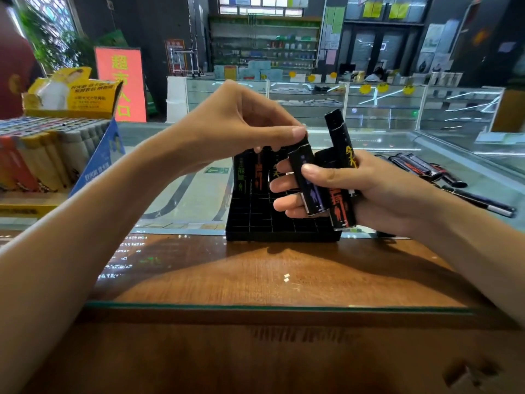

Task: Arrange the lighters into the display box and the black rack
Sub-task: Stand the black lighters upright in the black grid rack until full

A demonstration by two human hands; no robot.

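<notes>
Now, head view: left hand [241, 123] grip pinches the top of the purple-print lighter [308, 180]. Right hand [363, 191] grip is curled round the lighter bundle [341, 211]. Black rack [270, 223] sits just below both grips; display box [99, 157] is well to their left.

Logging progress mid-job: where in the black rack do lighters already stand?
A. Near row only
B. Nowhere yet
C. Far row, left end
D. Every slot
C: a few lighters stand upright at the left end of the rack's far row; the nearer slots show none.
</notes>
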